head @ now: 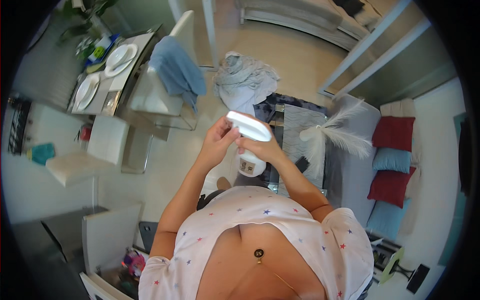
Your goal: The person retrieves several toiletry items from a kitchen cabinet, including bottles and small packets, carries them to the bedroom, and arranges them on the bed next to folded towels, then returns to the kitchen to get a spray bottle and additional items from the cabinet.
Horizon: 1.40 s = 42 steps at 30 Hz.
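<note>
A white plastic spray bottle (250, 165) with a printed label is held upright in front of my chest, its broad white trigger head (248, 126) uppermost. My right hand (262, 148) is closed around the neck of the bottle, just under the head. At the other end of the spray head, my left hand (219, 137) has its fingers and thumb on the nozzle end. The bottle hides part of both hands' fingers.
A glass-edged coffee table (292, 112) bears white feathers (337, 131) in a vase. Beyond it stands a grey sofa (350, 112) with cushions. Crumpled bedding (245, 77) lies on the floor. A white chair (161, 93) with a blue cloth (176, 69) stands by the set dining table (103, 84). An open drawer (108, 287) is at lower left.
</note>
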Available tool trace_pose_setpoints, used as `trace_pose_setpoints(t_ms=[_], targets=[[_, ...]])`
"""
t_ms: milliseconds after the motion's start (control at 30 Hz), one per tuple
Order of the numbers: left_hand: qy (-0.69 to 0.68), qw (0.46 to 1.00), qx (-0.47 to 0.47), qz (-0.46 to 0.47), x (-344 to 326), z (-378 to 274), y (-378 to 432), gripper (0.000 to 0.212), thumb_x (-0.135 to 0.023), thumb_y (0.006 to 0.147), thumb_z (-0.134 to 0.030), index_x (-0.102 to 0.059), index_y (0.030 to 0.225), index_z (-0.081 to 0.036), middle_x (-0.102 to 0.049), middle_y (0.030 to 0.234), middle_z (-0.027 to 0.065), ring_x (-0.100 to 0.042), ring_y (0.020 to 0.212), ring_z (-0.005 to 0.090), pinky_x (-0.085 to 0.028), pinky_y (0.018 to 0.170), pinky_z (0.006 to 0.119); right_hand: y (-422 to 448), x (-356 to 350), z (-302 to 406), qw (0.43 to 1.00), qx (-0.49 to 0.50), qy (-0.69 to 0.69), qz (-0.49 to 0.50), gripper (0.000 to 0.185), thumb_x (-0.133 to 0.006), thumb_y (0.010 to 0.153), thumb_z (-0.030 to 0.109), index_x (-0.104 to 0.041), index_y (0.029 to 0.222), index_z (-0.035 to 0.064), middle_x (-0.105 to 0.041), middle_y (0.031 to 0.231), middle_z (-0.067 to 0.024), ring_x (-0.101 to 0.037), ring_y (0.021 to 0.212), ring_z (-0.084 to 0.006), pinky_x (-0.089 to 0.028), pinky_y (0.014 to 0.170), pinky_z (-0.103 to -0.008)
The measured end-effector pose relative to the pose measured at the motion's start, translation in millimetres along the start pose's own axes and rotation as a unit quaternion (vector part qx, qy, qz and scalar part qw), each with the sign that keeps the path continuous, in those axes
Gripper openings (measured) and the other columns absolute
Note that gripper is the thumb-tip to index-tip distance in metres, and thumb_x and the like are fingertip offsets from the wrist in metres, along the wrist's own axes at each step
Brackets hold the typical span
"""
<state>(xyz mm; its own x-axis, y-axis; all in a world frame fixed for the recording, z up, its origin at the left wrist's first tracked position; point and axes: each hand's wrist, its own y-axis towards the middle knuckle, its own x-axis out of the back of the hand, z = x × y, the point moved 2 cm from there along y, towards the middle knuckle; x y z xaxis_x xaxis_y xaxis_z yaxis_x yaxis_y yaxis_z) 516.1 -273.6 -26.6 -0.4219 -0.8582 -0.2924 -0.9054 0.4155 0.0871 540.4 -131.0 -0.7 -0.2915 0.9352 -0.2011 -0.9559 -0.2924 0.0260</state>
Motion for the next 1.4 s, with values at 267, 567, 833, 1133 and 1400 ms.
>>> trace_pose_setpoints(t_ms=[267, 567, 833, 1133, 1400], targets=[[-0.022, 0.967, 0.123, 0.221, -13.4, 23.9, 155.2, 0.015, -0.059, 0.086, -0.013, -0.056, 0.095, -0.001, -0.059, 0.087, 0.0023, -0.055, 0.081, 0.0104, -0.043, 0.077, 0.025, 53.6, 94.4, -11.5, 0.981, 0.011, 0.051, -0.189, 0.047, -0.058, 0.072, 0.002, -0.051, 0.119, -0.0002, -0.059, 0.078, -0.0041, -0.055, 0.059, -0.0117, -0.044, 0.058, -0.0255], [-0.16, 0.915, 0.212, 0.305, -30.7, 32.2, 334.1, 0.015, -0.059, 0.082, -0.011, -0.057, 0.094, -0.001, -0.06, 0.086, 0.0073, -0.057, 0.072, 0.0174, -0.047, 0.064, 0.032, 170.6, 209.0, 11.0, 0.972, 0.052, 0.13, -0.189, 0.06, -0.054, 0.067, 0.007, -0.047, 0.126, 0.0017, -0.057, 0.069, -0.0059, -0.054, 0.06, -0.014, -0.044, 0.062, -0.0277], [0.037, 0.967, 0.17, 0.185, 0.0, 56.0, 482.9, 0.02, -0.06, 0.085, -0.013, -0.054, 0.103, -0.004, -0.059, 0.094, 0.0056, -0.055, 0.088, 0.0141, -0.044, 0.075, 0.027, 277.9, 307.8, 26.7, 0.954, 0.065, 0.149, -0.252, 0.048, -0.053, 0.07, 0.004, -0.051, 0.118, 0.0005, -0.062, 0.084, -0.0065, -0.052, 0.061, -0.0102, -0.042, 0.058, -0.0234], [-0.004, 0.955, 0.243, 0.167, 15.2, 116.4, 678.5, 0.017, -0.054, 0.089, -0.018, -0.053, 0.103, -0.007, -0.059, 0.094, 0.0043, -0.056, 0.088, 0.0134, -0.044, 0.078, 0.027, 329.8, 494.9, 84.8, 0.811, 0.174, -0.044, -0.556, 0.033, -0.058, 0.076, 0.007, -0.051, 0.108, 0.0028, -0.057, 0.098, -0.0085, -0.05, 0.057, -0.0116, -0.042, 0.053, -0.0252], [0.04, 0.924, 0.239, 0.296, -72.9, 161.7, 832.2, 0.019, -0.054, 0.09, -0.017, -0.054, 0.105, -0.005, -0.06, 0.092, 0.0054, -0.057, 0.085, 0.0133, -0.046, 0.076, 0.026, 384.5, 688.9, 111.8, 0.775, 0.213, -0.082, -0.589, 0.025, -0.057, 0.081, 0.011, -0.053, 0.103, 0.001, -0.054, 0.091, -0.0036, -0.047, 0.06, -0.0102, -0.041, 0.054, -0.0257]])
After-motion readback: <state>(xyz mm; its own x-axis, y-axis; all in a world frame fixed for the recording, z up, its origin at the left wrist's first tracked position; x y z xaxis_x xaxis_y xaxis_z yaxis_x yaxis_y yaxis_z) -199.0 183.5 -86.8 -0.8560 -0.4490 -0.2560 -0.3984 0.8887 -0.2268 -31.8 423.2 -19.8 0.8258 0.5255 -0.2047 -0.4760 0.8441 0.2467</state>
